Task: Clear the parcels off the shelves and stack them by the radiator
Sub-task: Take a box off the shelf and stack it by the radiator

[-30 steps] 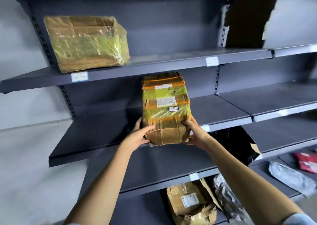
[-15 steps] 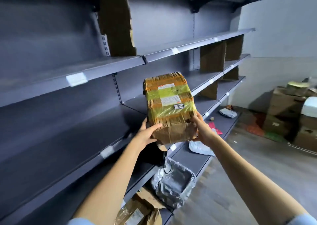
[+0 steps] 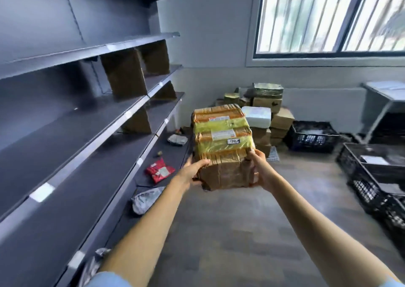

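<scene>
Both arms reach forward, left hand (image 3: 192, 170) and right hand (image 3: 260, 170) gripping opposite sides.

Brown parcel (image 3: 223, 146) banded yellow (white labels), dark grey shelves (image 3: 65, 137), red packet (image 3: 159, 170)

Window (image 3: 328, 17): barred, high on the far wall.
Black crates (image 3: 311, 136): on the floor along the right side, one near the far wall.
Table (image 3: 385, 94): grey, far right corner.
Floor (image 3: 241, 232): grey wood-look planks.
</scene>
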`<action>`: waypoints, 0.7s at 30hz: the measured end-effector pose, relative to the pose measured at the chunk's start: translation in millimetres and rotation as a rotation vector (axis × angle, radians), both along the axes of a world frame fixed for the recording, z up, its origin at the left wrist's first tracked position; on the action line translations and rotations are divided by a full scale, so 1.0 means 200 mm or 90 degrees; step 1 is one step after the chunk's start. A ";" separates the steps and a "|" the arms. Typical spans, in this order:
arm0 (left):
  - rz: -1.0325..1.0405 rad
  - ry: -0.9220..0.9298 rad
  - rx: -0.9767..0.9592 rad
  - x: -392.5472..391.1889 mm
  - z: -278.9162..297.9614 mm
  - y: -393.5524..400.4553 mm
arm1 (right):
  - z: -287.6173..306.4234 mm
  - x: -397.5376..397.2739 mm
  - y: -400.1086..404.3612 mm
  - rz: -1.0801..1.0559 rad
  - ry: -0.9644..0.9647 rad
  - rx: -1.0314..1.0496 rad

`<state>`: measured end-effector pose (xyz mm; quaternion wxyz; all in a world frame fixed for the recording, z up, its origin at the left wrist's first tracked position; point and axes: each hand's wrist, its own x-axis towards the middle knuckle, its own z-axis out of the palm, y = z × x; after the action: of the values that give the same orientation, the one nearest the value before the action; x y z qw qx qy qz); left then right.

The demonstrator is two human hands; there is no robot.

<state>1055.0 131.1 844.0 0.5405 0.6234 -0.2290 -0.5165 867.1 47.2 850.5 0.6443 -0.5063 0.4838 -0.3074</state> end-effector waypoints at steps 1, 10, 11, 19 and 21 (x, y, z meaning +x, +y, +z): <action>-0.020 0.003 0.011 -0.01 -0.03 -0.11 | -0.03 -0.04 -0.08 -0.016 0.003 0.020; -0.153 0.029 0.038 0.08 -0.18 -1.23 | -0.21 0.00 -0.99 -0.164 0.042 0.070; -0.157 0.042 0.037 0.11 -0.18 -1.37 | -0.20 0.03 -1.11 -0.169 0.042 0.067; -0.207 0.141 0.035 0.19 -0.16 -2.44 | -0.10 0.09 -2.09 -0.210 0.057 0.101; -0.210 0.153 0.044 0.18 -0.19 -2.66 | -0.13 0.09 -2.28 -0.225 0.057 0.102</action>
<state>1090.1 -400.1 805.0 0.4504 0.5297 -0.2441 -0.6760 884.2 -408.8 825.3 0.5963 -0.3738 0.6165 -0.3531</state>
